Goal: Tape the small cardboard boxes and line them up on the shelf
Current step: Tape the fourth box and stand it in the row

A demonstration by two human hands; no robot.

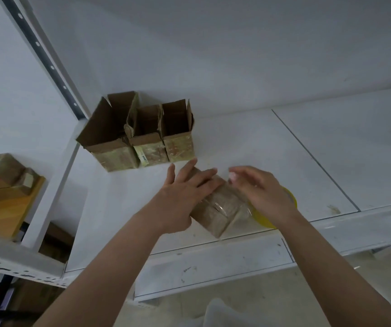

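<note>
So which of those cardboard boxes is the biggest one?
The leftmost box in the row of three at the back of the shelf; its two neighbours are clearly narrower.

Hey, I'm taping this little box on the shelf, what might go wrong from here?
1. The small cardboard box lies tilted near the shelf's front edge; a push might slide it off.
2. The left hand rests flat on it, not gripping, so it may twist while the right hand works the tape.
3. The yellow tape roll also sits near that edge and might drop.
</note>
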